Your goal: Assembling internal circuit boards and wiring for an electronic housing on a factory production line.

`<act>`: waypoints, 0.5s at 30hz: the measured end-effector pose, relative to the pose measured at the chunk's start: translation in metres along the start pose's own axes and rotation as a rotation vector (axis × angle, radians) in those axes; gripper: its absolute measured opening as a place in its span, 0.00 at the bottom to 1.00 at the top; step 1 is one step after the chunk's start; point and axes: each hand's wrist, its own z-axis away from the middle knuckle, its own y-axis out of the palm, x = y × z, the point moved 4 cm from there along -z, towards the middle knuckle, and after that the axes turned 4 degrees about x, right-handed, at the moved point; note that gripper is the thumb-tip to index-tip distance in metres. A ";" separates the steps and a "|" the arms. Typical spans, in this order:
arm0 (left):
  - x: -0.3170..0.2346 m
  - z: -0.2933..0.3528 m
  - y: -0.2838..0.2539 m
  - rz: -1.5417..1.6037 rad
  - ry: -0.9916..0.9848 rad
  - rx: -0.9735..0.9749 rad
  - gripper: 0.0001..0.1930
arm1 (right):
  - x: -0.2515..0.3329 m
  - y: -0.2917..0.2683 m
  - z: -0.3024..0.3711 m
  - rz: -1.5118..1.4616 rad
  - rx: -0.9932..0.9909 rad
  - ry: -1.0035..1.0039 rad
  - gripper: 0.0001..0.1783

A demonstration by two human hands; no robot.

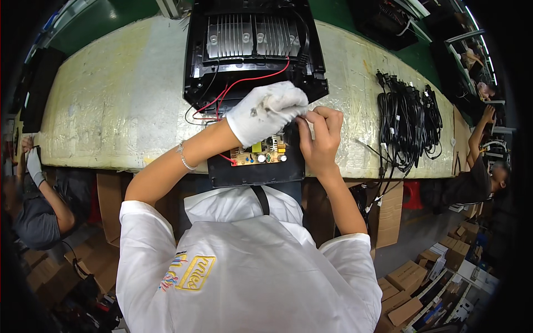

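My left hand [268, 109] wears a white, smudged glove, its fingers curled together in a pinch. Against its fingertips, the bare fingers of my right hand [322, 136] are also closed, thumb to index. Whatever is between them is hidden or too small to make out. Below both hands a tan circuit board [250, 159] with small components rests over a black panel [255, 176] at the bench's near edge. Beyond my hands lies a large black housing [312, 80] with finned metal heat sinks [230, 41]. A red wire [250, 79] runs from it toward my left wrist.
Coiled black power cords [408, 122] lie on the wrapped workbench [139, 94] at the right. Co-workers sit at the far left [41, 213] and far right [474, 180]. Cardboard boxes [408, 276] stand on the floor behind. Black units [383, 25] sit beyond the bench.
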 end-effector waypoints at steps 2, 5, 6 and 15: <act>-0.001 0.001 0.001 0.009 0.132 -0.019 0.12 | -0.004 -0.003 0.000 -0.015 -0.009 0.054 0.11; -0.001 0.008 -0.006 -0.219 0.222 0.029 0.19 | -0.006 -0.005 0.000 -0.016 -0.017 0.137 0.10; -0.003 0.009 -0.007 -0.312 0.227 0.047 0.20 | -0.006 -0.006 0.001 -0.021 -0.023 0.148 0.10; -0.011 0.008 -0.008 -0.491 0.199 0.203 0.20 | -0.008 -0.009 -0.002 -0.024 -0.010 0.152 0.09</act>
